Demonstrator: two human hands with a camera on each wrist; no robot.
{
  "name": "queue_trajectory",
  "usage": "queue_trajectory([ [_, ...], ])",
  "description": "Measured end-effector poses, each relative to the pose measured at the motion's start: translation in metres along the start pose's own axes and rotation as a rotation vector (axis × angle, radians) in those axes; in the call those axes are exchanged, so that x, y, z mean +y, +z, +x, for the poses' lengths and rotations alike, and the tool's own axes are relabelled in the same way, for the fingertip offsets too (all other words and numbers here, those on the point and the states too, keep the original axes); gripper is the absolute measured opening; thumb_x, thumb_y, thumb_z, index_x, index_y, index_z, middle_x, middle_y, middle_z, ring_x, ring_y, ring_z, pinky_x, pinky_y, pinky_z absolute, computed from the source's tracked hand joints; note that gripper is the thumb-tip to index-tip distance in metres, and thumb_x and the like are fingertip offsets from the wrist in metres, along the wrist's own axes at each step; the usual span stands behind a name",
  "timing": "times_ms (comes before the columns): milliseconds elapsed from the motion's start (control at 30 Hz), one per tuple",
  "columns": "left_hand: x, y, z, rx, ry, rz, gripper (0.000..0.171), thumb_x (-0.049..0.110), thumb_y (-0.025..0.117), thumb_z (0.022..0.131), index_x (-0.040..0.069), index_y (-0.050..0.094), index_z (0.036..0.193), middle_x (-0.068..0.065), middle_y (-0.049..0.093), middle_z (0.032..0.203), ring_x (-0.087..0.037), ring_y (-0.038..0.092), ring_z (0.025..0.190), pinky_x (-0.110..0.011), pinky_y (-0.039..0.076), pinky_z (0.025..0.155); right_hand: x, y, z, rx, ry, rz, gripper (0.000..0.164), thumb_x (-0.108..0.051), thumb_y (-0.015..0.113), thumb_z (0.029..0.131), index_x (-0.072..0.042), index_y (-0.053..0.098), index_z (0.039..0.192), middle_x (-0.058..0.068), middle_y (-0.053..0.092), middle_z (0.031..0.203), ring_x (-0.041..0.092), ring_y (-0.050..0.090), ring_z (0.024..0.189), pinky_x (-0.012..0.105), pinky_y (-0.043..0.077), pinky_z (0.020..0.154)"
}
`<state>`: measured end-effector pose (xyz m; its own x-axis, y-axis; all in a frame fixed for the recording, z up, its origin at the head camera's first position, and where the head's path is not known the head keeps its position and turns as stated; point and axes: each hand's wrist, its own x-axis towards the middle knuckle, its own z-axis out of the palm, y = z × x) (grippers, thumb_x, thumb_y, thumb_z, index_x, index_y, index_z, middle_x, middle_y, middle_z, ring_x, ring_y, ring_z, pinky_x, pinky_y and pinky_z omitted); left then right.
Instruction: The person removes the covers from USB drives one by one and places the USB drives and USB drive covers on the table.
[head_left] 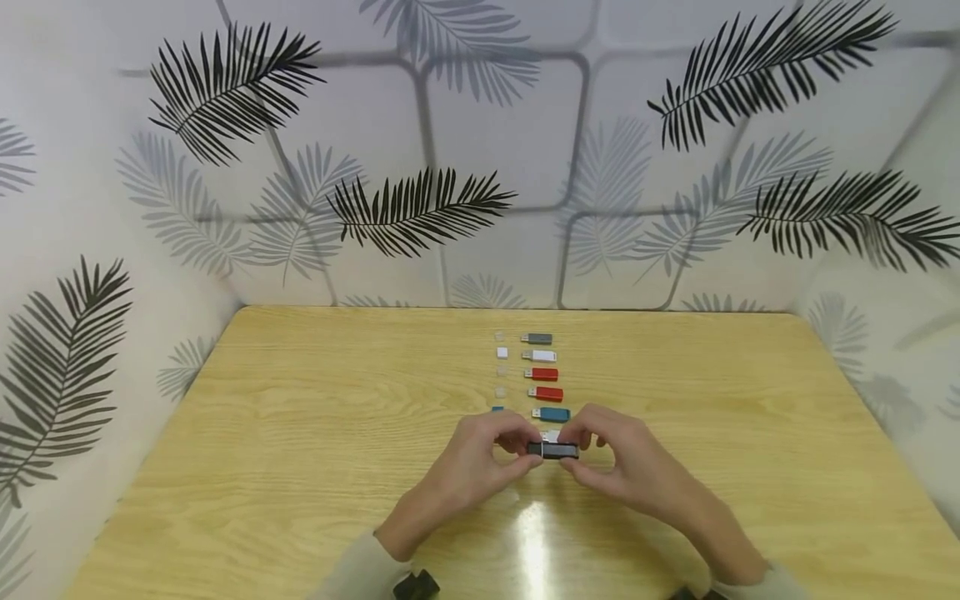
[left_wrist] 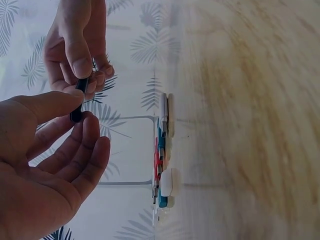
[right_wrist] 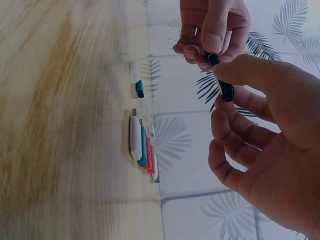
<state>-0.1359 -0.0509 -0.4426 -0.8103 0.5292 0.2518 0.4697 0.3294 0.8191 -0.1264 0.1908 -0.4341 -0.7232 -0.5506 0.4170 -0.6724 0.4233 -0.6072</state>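
Note:
A black USB stick (head_left: 561,451) is held level just above the table, between both hands. The left hand (head_left: 474,461) pinches its left, cap end between thumb and index finger. At the other end, the right hand (head_left: 630,461) pinches the body the same way. A thin light line crosses the stick near the left fingertips; whether the cap is fully seated I cannot tell. In the right wrist view the stick (right_wrist: 228,92) slants between the two thumbs. Partly hidden behind the hands lies a white USB stick (head_left: 551,436).
Beyond the hands runs a column of uncapped USB sticks: blue (head_left: 553,414), two red (head_left: 545,393), white (head_left: 542,356) and grey (head_left: 538,338). Left of them lie a white cap (head_left: 502,352), clear caps (head_left: 500,392) and a blue cap (right_wrist: 139,89). A patterned wall (head_left: 495,258) borders the wooden table (head_left: 315,400).

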Motion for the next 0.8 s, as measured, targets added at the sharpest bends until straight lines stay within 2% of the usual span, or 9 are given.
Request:
queue_trajectory([
  [200,0.0011,0.0007,-0.0026,0.006,0.026,0.002,0.016,0.005,0.081,0.089,0.009,0.074,0.103,0.003,0.071,0.094,-0.003,0.063,0.081,-0.034,0.06,0.079,0.0005,0.0039,-0.0023,0.002,-0.009,0.016,0.028,-0.003,0.082,0.085,-0.019,0.065,0.102,-0.013,0.063,0.093,0.014,0.059,0.081,0.034,0.055,0.073],
  [367,0.0007,0.0008,-0.0028,0.013,0.063,0.031,0.016,0.003,0.08,0.089,0.008,0.074,0.103,0.001,0.072,0.097,-0.003,0.065,0.082,-0.034,0.06,0.08,0.0018,0.0047,-0.0013,0.021,-0.035,0.001,0.029,-0.002,0.081,0.086,-0.02,0.065,0.103,-0.014,0.062,0.095,0.01,0.058,0.083,0.032,0.055,0.072],
  [600,0.0012,-0.0007,-0.0036,0.027,0.057,0.072,0.017,0.005,0.081,0.089,0.01,0.075,0.104,0.003,0.072,0.097,-0.004,0.064,0.081,-0.033,0.06,0.08,0.0013,0.0056,0.0001,0.041,-0.046,-0.007,0.028,-0.003,0.081,0.087,-0.021,0.066,0.103,-0.014,0.062,0.095,0.012,0.059,0.084,0.03,0.054,0.071],
  [800,-0.0028,-0.0009,-0.0061,0.041,0.081,0.068,0.018,0.005,0.082,0.088,0.011,0.076,0.103,0.005,0.07,0.093,-0.004,0.064,0.081,-0.033,0.06,0.079,0.0015,0.0079,-0.0008,0.048,-0.056,0.004,0.029,-0.002,0.081,0.086,-0.02,0.066,0.103,-0.013,0.062,0.094,0.014,0.06,0.082,0.03,0.054,0.071],
])
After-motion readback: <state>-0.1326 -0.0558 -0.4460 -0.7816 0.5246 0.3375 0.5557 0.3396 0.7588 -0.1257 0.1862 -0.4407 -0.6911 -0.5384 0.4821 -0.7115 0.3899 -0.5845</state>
